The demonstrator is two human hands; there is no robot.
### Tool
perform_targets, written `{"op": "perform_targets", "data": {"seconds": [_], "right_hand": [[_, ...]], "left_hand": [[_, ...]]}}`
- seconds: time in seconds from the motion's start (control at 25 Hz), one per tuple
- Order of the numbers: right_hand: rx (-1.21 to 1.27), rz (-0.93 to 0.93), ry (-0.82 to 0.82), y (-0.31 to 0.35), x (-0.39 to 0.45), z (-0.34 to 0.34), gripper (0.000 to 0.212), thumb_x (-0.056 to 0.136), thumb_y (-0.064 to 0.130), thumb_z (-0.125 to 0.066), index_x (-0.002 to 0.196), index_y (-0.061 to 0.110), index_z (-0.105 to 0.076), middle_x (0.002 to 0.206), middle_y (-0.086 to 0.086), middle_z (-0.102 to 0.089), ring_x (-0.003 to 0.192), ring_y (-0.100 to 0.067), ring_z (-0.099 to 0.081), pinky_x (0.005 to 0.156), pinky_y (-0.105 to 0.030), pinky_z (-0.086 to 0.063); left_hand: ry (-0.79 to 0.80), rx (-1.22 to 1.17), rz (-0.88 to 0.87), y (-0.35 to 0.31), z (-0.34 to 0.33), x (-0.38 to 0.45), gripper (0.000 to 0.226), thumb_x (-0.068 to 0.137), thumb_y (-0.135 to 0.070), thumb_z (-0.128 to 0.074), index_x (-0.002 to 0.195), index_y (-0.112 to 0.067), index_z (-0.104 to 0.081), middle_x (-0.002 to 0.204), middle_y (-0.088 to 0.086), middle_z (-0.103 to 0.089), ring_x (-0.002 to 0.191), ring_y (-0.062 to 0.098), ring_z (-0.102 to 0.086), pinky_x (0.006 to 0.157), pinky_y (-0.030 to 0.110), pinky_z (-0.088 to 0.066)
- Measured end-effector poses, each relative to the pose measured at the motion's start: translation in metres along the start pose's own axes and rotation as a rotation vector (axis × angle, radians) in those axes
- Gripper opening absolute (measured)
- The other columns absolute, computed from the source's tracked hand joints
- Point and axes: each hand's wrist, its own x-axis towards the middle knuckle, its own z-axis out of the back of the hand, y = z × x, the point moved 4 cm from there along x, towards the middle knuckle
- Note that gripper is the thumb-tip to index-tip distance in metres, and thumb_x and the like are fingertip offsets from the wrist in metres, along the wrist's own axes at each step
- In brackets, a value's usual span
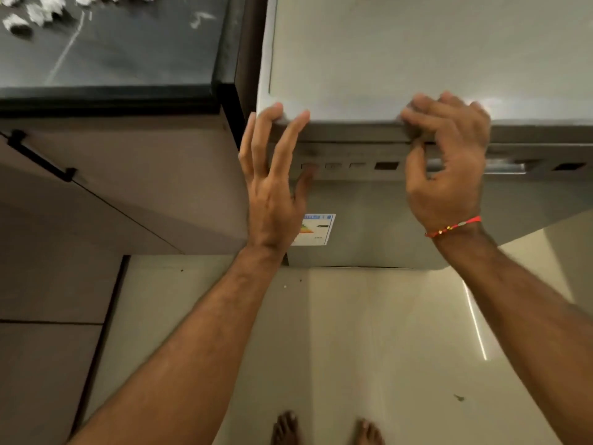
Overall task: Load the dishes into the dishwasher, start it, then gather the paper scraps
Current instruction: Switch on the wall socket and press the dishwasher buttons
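Presently the left hand (272, 187), released, is bracing on the dishwasher (417, 59) top edge while its thumb is reaching a button (308, 166); the right hand (449, 162) is grasping the door handle (503, 167), likely steadying the door for starting.

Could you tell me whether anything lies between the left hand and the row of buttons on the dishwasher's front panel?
Nothing visible does. The left hand rests its fingers on the dishwasher top edge, its thumb right at the leftmost of the buttons. The right hand is further right, near the handle.
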Motion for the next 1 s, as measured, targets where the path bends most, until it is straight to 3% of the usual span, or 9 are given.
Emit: {"op": "perform_targets", "data": {"seconds": [0.36,0.52,0.76,1.0], "right_hand": [[-0.023,0.024,-0.053,0.004,-0.005,-0.004,0.048,0.076,-0.005,-0.055,0.121,0.008,-0.066,0.13,-0.003,-0.062,0.131,-0.029,-0.048,0.118,-0.055,-0.02],[-0.024,-0.001,-0.071,0.007,-0.005,-0.004,0.049,0.076,-0.005,-0.052,0.121,0.009,-0.066,0.13,-0.002,-0.063,0.132,-0.027,-0.048,0.12,-0.053,-0.018],[-0.055,0.0,-0.056,0.01,-0.011,-0.006,0.058,0.072,-0.006,-0.052,0.126,0.009,-0.063,0.135,-0.002,-0.059,0.136,-0.028,-0.042,0.122,-0.054,-0.012],[-0.062,-0.01,-0.108,0.013,-0.014,-0.009,0.061,0.072,-0.009,-0.048,0.128,0.009,-0.062,0.135,-0.003,-0.058,0.137,-0.03,-0.041,0.121,-0.056,-0.012]], "left_hand": [[-0.069,0.099,-0.08,0.007,-0.005,0.003,0.062,0.089,-0.014,-0.074,0.145,-0.016,-0.049,0.152,0.018,-0.03,0.13,0.039,-0.039,0.108,0.043,-0.04],[-0.06,0.178,-0.073,0.01,-0.007,0.003,0.064,0.094,-0.017,-0.069,0.143,-0.033,-0.03,0.156,0.002,-0.018,0.125,0.029,-0.035,0.102,0.04,-0.043],[0.002,0.123,-0.057,0.013,-0.002,-0.001,0.076,0.085,-0.011,-0.078,0.15,-0.017,-0.039,0.157,0.02,-0.024,0.127,0.028,-0.036,0.107,0.029,-0.034],[0.01,0.083,-0.047,0.006,0.002,0.0,0.076,0.083,-0.009,-0.08,0.146,-0.017,-0.038,0.156,0.026,-0.028,0.127,0.035,-0.04,0.107,0.01,-0.018]]}}
